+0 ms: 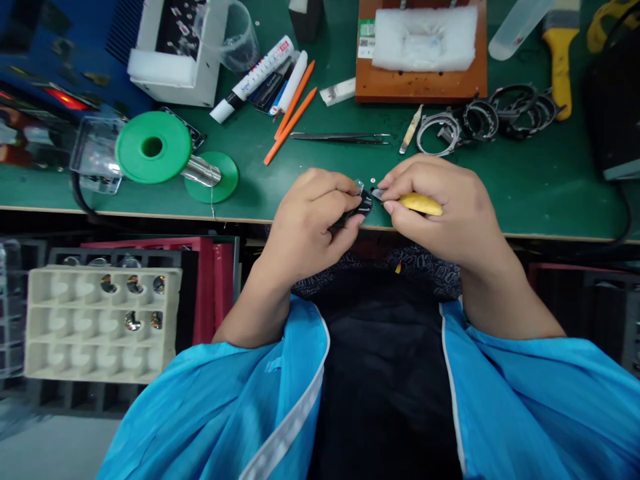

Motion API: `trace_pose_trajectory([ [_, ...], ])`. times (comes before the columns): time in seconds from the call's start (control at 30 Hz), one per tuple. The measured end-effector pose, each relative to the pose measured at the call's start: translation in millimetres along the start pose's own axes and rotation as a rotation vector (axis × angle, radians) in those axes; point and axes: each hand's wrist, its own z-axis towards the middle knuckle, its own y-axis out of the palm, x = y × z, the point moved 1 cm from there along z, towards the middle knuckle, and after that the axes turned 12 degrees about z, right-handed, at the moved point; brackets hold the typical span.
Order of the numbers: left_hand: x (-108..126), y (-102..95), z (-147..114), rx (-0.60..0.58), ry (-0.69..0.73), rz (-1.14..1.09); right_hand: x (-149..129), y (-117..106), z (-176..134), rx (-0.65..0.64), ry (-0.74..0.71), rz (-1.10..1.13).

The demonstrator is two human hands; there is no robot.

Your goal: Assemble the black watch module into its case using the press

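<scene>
Near the front edge of the bench, my left hand (317, 217) is closed around a small glossy black part (365, 203), its fingers covering much of it. My right hand (443, 203) pinches a small yellow-handled tool (420, 203) with a flat metal tip. That tip points left and is close to the black part; whether they touch I cannot tell. A tiny white piece with a reddish centre (373, 180) lies on the green mat just beyond my fingertips. Metal tweezers (340, 138) rest farther back.
A solder spool (173, 147), orange sticks (295, 120) and a marker (255, 77) lie to the left. Behind stands a brown block (423, 87) with white foam; watch-case-like rings (440, 133) and a brush (560, 60) are right. A cream tray (103, 327) holds several shiny parts.
</scene>
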Motion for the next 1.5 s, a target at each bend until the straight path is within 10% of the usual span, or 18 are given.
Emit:
trace_pose_trajectory([
  [1.5, 4.9, -0.9, 2.7, 0.016, -0.054, 0.036, 3.6, 0.7, -2.8, -0.107, 0.000, -0.053],
])
